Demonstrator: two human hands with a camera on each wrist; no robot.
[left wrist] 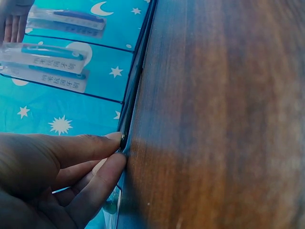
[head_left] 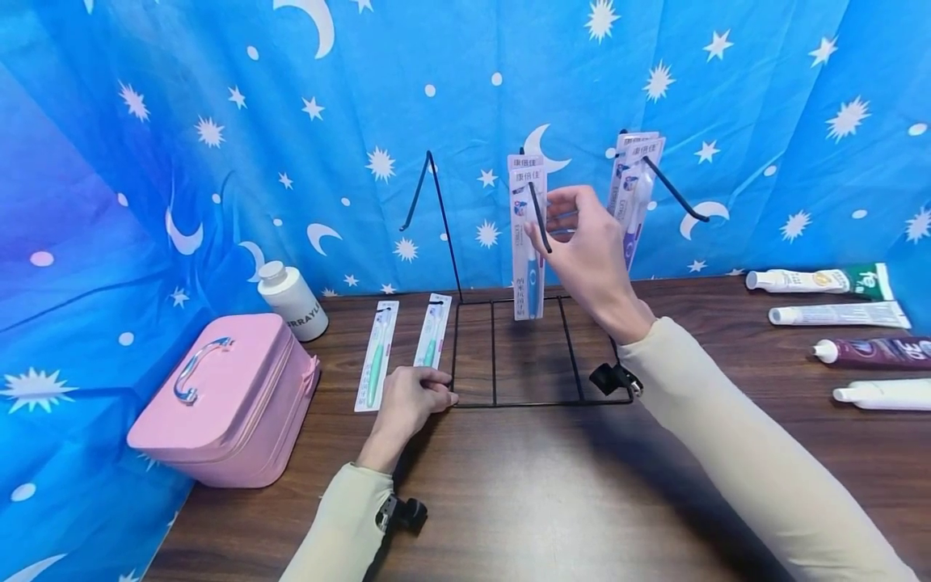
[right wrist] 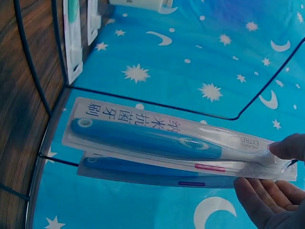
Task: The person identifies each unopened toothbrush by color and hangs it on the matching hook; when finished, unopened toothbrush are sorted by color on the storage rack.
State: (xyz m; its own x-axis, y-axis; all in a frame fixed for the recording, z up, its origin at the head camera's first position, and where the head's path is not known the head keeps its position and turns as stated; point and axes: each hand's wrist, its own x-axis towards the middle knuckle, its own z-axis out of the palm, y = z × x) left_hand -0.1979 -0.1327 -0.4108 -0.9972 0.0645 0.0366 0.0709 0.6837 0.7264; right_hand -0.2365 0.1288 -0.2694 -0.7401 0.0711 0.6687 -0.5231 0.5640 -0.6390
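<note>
A black wire rack (head_left: 537, 403) stands on the table with three upright arms ending in hooks. My left hand (head_left: 413, 402) pinches the rack's front left corner between thumb and fingers, seen closely in the left wrist view. Two packaged blue toothbrushes (head_left: 528, 242) hang one behind the other on the middle hook. My right hand (head_left: 587, 246) holds the front pack near its top, thumb on its face in the right wrist view. Packaged purple toothbrushes (head_left: 640, 194) hang on the right hook, just behind this hand. The left hook (head_left: 404, 229) carries nothing.
Two packaged green toothbrushes (head_left: 376, 356) lie left of the rack, one partly behind my left hand. A pink case (head_left: 225, 404) and a white bottle (head_left: 294, 303) stand further left. Several toothpaste tubes (head_left: 836, 315) lie at the right. A blue starry cloth (head_left: 465, 97) hangs behind.
</note>
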